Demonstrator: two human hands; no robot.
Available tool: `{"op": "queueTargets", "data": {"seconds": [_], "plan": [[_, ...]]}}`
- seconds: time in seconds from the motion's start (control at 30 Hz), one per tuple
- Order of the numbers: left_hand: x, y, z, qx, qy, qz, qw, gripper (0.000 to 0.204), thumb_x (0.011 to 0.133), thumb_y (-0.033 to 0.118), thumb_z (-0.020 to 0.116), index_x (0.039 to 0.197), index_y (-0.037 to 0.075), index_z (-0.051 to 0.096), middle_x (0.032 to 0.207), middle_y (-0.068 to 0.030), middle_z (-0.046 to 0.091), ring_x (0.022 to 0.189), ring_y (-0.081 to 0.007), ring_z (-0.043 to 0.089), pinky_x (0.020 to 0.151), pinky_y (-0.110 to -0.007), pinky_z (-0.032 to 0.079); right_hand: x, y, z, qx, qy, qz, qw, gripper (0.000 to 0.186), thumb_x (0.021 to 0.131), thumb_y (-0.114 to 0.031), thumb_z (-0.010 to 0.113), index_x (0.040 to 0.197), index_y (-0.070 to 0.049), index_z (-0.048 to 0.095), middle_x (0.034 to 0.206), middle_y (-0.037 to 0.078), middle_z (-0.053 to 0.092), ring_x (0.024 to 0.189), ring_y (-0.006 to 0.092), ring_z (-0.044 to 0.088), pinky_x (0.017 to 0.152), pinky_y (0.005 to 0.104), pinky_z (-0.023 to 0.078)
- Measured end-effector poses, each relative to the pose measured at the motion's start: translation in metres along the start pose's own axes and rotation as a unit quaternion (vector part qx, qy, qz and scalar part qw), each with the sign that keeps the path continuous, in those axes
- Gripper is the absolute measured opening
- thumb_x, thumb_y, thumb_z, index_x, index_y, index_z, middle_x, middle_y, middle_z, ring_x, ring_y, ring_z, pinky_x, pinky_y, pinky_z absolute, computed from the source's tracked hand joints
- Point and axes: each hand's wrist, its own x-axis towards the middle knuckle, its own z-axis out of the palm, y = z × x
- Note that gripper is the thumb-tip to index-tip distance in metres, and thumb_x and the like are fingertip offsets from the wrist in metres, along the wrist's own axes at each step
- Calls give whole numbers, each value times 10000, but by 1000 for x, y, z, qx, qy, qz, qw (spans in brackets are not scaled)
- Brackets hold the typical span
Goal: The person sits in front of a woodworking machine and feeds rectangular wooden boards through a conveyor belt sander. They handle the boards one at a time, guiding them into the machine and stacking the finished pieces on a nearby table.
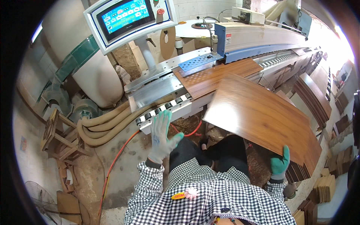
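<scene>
Wide panel (258,116) gripped at one edge only

Leftmost on my feed, my left hand (163,135) is spread and bare of any load, beside the black rollers (168,105). Right of those, a brown board (210,80) lies on the machine bed, partly under the blue perforated plate (200,62). I'd watch the gap there: the panel's left corner overlaps that board in my view, and I can't tell whether they touch. If they do, a careless swing could scuff a face or knock the board askew. Further right, my right hand (280,165) has its thumb over the panel's near edge, seemingly clamped on it, fingers hidden. With a single grip well off centre, the panel could pivot or slip.

The panel itself sits right of my knees, above stacked boards (296,171): glossy, red-brown, glare whitening its left end, darker wood grain streaking the middle, edges looking clean.
</scene>
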Motion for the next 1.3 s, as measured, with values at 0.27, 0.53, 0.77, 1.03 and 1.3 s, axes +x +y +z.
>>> {"op": "queueTargets", "data": {"seconds": [0.27,0.53,0.77,1.03,1.3], "plan": [[-64,8,-48,202,3,-33,979,871,851,672,612,1509,136,417,1604,-170,283,1492,-382,220,1188,-590,166,39,18,183,29,-241,-54,968,700,780,133,592,1455,59,418,1375,149,563,1171,237,605,974,329,487],[-86,-41,-84,216,55,-77,972,695,880,566,652,1406,126,538,1489,-139,478,1407,-393,381,1157,-568,255,69,5,325,460,-269,391,751,400,987,-163,596,1357,-29,525,1254,158,644,1123,279,648,1008,417,493],[-37,-87,-66,233,73,-132,961,648,860,499,713,1353,100,581,1414,-178,548,1349,-410,447,1116,-526,325,90,3,309,443,-182,420,771,382,1024,-259,559,1318,-16,547,1214,140,648,1061,278,659,964,414,529],[-7,-92,-37,239,64,-147,958,639,869,484,722,1372,118,578,1440,-144,535,1389,-365,407,1136,-502,303,121,-47,119,-497,-96,-120,854,424,928,-206,660,1308,-29,602,1306,157,637,1176,301,622,1005,404,485],[0,-92,-31,226,62,-154,960,648,849,472,744,1369,122,577,1457,-134,524,1398,-351,397,1143,-502,283,106,-36,14,-807,-34,62,586,667,927,-411,613,1468,-61,441,1473,166,493,1374,342,436,1175,479,280]]}}
